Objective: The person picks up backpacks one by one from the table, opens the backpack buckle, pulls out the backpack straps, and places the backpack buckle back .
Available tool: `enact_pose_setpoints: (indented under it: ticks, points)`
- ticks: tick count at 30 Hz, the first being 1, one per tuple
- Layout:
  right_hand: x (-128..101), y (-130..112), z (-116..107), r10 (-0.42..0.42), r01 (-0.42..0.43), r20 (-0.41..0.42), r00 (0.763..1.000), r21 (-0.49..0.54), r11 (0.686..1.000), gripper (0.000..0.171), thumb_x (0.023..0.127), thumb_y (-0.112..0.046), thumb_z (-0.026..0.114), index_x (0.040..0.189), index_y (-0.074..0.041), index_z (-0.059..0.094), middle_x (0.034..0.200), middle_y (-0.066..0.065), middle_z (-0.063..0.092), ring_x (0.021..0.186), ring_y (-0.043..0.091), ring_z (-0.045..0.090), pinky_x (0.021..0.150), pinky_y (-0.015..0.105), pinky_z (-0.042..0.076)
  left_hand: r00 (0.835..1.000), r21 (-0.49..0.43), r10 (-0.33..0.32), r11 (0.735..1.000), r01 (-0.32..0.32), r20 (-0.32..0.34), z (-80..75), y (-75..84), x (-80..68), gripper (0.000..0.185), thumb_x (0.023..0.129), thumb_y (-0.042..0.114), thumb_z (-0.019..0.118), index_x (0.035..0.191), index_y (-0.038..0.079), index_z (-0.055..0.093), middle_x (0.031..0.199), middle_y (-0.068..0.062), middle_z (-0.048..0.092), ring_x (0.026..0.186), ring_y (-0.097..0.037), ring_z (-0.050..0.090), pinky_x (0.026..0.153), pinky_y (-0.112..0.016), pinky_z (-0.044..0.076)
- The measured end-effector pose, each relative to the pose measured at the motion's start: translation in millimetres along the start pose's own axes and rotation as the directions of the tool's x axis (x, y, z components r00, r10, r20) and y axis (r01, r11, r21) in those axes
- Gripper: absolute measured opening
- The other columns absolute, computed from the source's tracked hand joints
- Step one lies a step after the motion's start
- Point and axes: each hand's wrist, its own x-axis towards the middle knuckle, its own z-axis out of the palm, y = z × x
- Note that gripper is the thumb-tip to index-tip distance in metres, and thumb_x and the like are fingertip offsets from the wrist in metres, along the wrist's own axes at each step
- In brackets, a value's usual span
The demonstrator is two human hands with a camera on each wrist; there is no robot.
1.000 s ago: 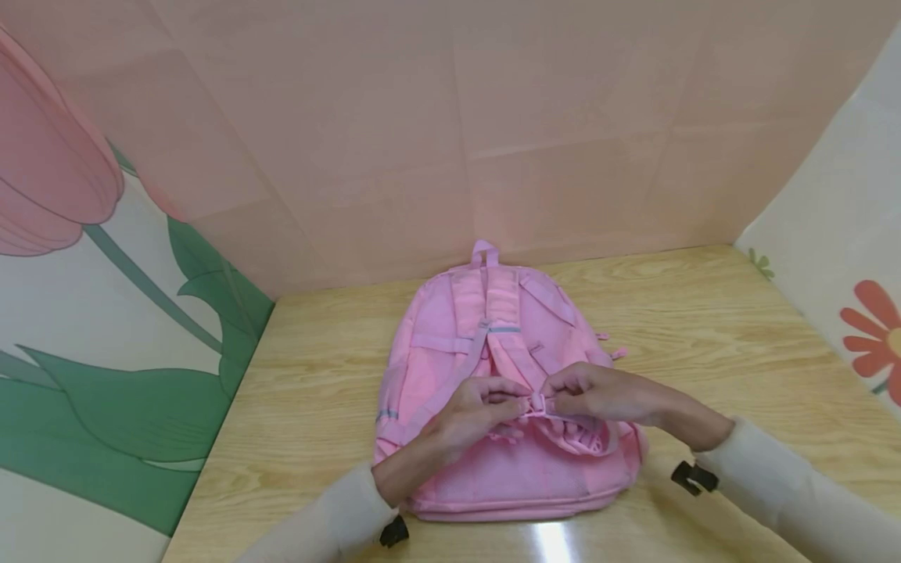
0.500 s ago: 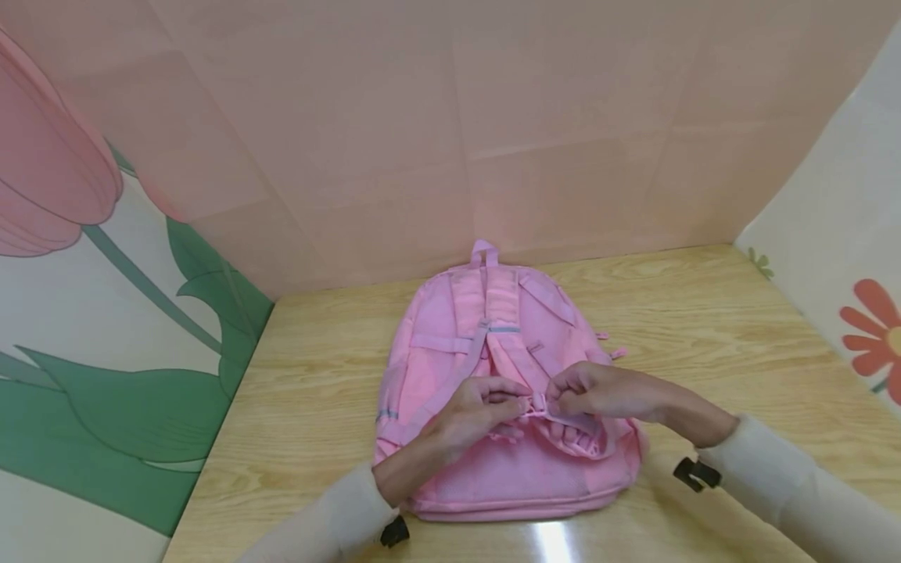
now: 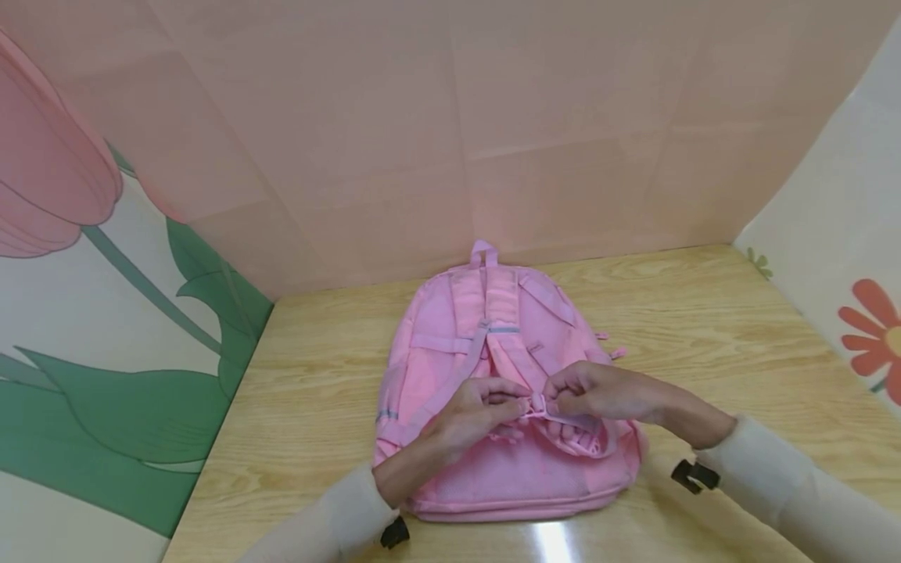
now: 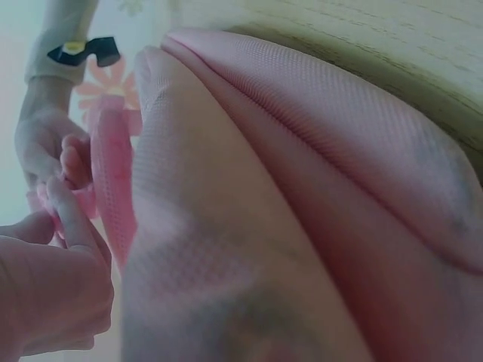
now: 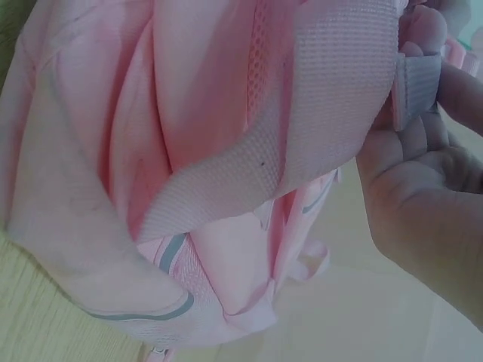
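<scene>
A pink backpack point(image 3: 507, 485) lies on the table with its shoulder straps facing up. Over its lower half, both hands meet at a small pink buckle point(image 3: 538, 403). My left hand point(image 3: 468, 414) pinches the buckle's left side between thumb and fingers. From the other side, my right hand point(image 3: 598, 392) grips the webbing strap point(image 5: 343, 83) close to the buckle. The strap's folded end point(image 5: 417, 87) shows between the right fingers in the right wrist view. In the left wrist view, the left hand point(image 4: 56, 294) partly covers the buckle.
Under the backpack is a wood-grain table point(image 3: 303, 407). A plain pinkish wall covering point(image 3: 450, 141) rises behind it, and the top handle point(image 3: 484, 252) lies close to that wall. Side panels carry a printed tulip point(image 3: 56, 148) and a red flower point(image 3: 873, 332). Zip pulls point(image 3: 618, 353) stick out at the right.
My right hand shifts slightly right, then back left at the buckle. The left hand and the backpack stay almost still.
</scene>
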Motion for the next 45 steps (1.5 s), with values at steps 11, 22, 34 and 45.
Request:
enact_pose_setpoints:
  ticks: [11,22,34,45]
  points:
    - [2.0,1.4,1.5,-0.039,0.039,0.018,0.999,0.017,0.999,0.016,0.099,-0.004,0.053,0.095,0.012,0.057,0.078,-0.003,0.060,0.064,0.001,0.051,0.056,0.010,0.042,1.000,0.007,0.008,1.000,-0.008,-0.001,1.2,-1.3,-0.6,0.023,0.092,0.002,0.067,0.114,-0.006,0.067,0.088,-0.009,0.072,0.072,-0.016,0.068,0.071,-0.034,0.065]
    - [1.2,0.1,1.2,-0.004,0.002,0.027,1.000,0.066,0.998,0.017,0.097,-0.003,0.054,0.095,0.013,0.060,0.088,0.017,0.072,0.075,0.013,0.070,0.066,0.021,0.060,1.000,0.002,0.003,1.000,-0.003,0.000,1.1,-1.8,-1.1,0.023,0.093,0.002,0.067,0.114,-0.007,0.067,0.087,-0.008,0.072,0.071,-0.016,0.068,0.072,-0.034,0.065]
    - [1.6,0.2,2.0,0.023,-0.023,-0.006,1.000,0.027,0.999,0.026,0.098,-0.012,0.060,0.088,0.012,0.063,0.075,0.001,0.069,0.060,0.002,0.057,0.051,0.011,0.043,1.000,0.029,0.012,1.000,-0.012,0.003,-0.6,-0.8,-0.6,0.024,0.091,0.003,0.067,0.115,-0.002,0.068,0.089,-0.010,0.072,0.071,-0.016,0.069,0.070,-0.035,0.065]
    - [-0.8,-2.8,1.0,0.052,-0.052,-0.007,0.999,-0.010,0.999,0.019,0.096,-0.008,0.057,0.090,0.009,0.059,0.072,-0.003,0.057,0.061,0.004,0.049,0.056,0.013,0.042,1.000,-0.001,0.010,1.000,-0.010,0.001,-0.3,-0.3,-1.7,0.024,0.093,0.005,0.068,0.115,-0.005,0.067,0.090,-0.011,0.072,0.070,-0.016,0.068,0.068,-0.030,0.064]
